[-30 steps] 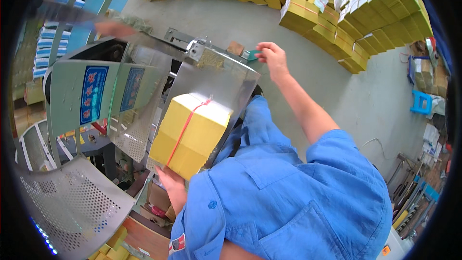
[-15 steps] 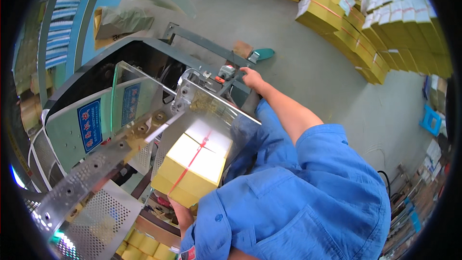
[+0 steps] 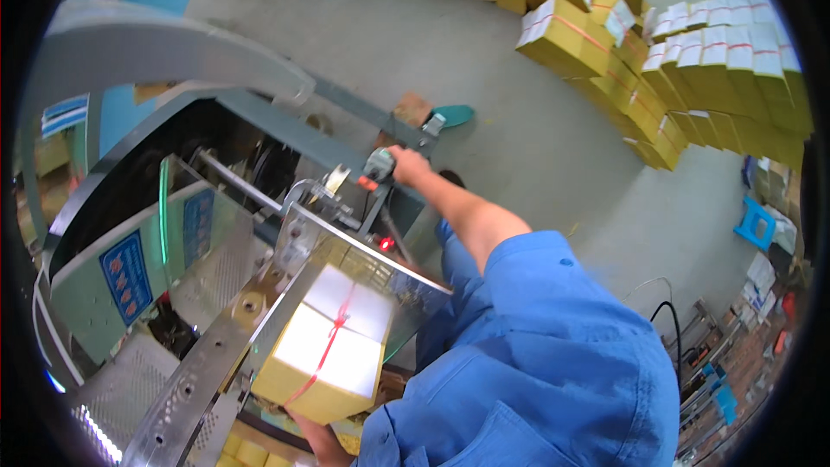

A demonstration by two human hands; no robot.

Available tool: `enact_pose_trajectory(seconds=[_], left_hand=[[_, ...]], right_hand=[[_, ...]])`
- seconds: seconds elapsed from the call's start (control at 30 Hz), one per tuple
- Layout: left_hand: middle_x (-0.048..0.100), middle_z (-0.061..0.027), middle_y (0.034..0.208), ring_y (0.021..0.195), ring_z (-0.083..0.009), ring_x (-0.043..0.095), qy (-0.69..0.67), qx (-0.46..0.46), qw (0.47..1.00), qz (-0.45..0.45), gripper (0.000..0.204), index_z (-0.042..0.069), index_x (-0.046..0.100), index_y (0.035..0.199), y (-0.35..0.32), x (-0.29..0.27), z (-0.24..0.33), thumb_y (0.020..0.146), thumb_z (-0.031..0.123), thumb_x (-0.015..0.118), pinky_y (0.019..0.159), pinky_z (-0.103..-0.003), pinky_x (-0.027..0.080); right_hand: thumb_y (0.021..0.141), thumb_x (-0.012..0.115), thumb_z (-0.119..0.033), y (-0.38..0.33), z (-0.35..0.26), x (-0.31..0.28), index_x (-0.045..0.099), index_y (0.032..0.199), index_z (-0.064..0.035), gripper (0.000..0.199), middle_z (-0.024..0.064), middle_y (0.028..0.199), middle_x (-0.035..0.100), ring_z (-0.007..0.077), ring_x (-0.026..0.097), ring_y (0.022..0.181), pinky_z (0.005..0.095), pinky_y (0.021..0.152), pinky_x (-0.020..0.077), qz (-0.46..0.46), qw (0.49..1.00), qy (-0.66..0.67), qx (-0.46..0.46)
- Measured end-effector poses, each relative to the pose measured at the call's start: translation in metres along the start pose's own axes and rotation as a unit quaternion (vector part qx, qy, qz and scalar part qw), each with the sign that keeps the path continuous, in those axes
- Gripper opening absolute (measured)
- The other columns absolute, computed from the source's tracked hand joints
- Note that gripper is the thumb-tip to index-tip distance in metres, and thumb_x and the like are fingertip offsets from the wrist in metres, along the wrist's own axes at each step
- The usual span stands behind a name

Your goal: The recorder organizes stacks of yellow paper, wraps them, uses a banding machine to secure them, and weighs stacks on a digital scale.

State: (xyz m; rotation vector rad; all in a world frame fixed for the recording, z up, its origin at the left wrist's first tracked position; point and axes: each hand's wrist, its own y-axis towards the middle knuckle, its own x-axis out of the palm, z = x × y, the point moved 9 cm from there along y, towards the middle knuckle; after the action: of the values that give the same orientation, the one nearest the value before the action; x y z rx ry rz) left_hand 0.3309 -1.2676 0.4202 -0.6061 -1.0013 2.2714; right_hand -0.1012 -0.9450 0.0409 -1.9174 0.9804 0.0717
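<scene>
A thick paper bundle [image 3: 333, 333], white on top with yellow sides and tied with red string, sits tilted at the machine's clear guard [image 3: 372, 251]. At its near lower edge is my left hand [image 3: 316, 434], holding the bundle from below, its fingertips hidden. My right arm reaches forward over the guard. My right hand [image 3: 410, 166] closes around a small grey box [image 3: 380, 162] with an orange-red part, mounted on the machine frame. A red light [image 3: 386, 244] glows below that box.
A perforated metal bar [image 3: 186, 389] runs along the bundle's left side. Ahead, a curved grey machine arm [image 3: 173, 43] arches over the frame. Stacks of tied yellow bundles [image 3: 566, 39] line the floor. A blue stool [image 3: 755, 223] stands at the right.
My right hand has moved from beside the grey box onto it. The view has shifted, and the bundle appears lower and further left. A red light now shows near the guard.
</scene>
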Motion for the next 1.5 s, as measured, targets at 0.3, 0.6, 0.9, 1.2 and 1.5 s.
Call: enact_pose_trajectory(seconds=[0.3, 0.6, 0.9, 1.2, 1.5], left_hand=[[0.058, -0.0106, 0.127, 0.116, -0.0265, 0.056, 0.036, 0.030, 0.993, -0.106, 0.058, 0.004, 0.049, 0.131, 0.058, 0.027, 0.011, 0.102, 0.051, 0.036, 0.097, -0.041, 0.046], [0.058, -0.0108, 0.126, 0.115, -0.0266, 0.057, 0.056, 0.109, 0.964, -0.237, 0.057, 0.004, 0.049, 0.131, 0.097, 0.066, 0.069, 0.102, 0.050, 0.037, 0.095, -0.040, 0.047], [0.058, -0.0109, 0.126, 0.114, -0.0267, 0.058, 0.140, 0.185, 0.918, -0.323, 0.056, 0.004, 0.049, 0.131, -0.009, 0.117, 0.028, 0.102, 0.050, 0.037, 0.094, -0.040, 0.048], [0.058, -0.0110, 0.126, 0.113, -0.0268, 0.059, 0.202, 0.215, 0.886, -0.357, 0.056, 0.004, 0.049, 0.131, -0.144, 0.269, -0.044, 0.101, 0.049, 0.038, 0.093, -0.040, 0.050], [0.057, -0.0114, 0.130, 0.115, -0.0263, 0.059, 0.189, 0.103, 0.862, -0.459, 0.054, 0.006, 0.047, 0.136, -0.261, 0.497, -0.176, 0.103, 0.047, 0.034, 0.094, -0.039, 0.052]], right_hand=[[0.085, 0.054, -0.011, -0.062, 0.013, -0.079, 0.052, 0.130, -0.0120, 0.045, 0.0141, 0.134, 0.054, 0.0347, 0.055, 0.119, 0.0442, 0.101, 0.0446, 0.211, 0.959, 0.188, 0.008], [0.088, 0.057, -0.005, -0.351, -0.182, -0.146, 0.064, 0.093, -0.0018, 0.010, 0.0127, 0.087, 0.065, 0.0247, 0.064, 0.084, 0.0338, 0.077, 0.0505, 0.238, 0.831, 0.322, -0.386], [0.098, 0.041, -0.047, -0.383, -0.202, -0.011, 0.054, 0.129, -0.0009, 0.057, 0.0239, 0.128, 0.057, 0.0384, 0.054, 0.119, 0.0421, 0.101, 0.0411, -0.004, 0.928, 0.178, -0.328], [0.092, 0.063, -0.032, -0.520, 0.013, -0.117, 0.043, 0.141, 0.0016, 0.062, 0.0132, 0.136, 0.053, 0.0195, 0.052, 0.122, 0.0306, 0.103, 0.0405, 0.102, 0.796, 0.536, -0.263], [0.090, 0.065, -0.028, -0.619, 0.264, -0.226, 0.040, 0.143, -0.0017, 0.064, 0.0144, 0.130, 0.055, 0.0215, 0.053, 0.120, 0.0336, 0.102, 0.0412, 0.251, 0.718, 0.627, -0.168]])
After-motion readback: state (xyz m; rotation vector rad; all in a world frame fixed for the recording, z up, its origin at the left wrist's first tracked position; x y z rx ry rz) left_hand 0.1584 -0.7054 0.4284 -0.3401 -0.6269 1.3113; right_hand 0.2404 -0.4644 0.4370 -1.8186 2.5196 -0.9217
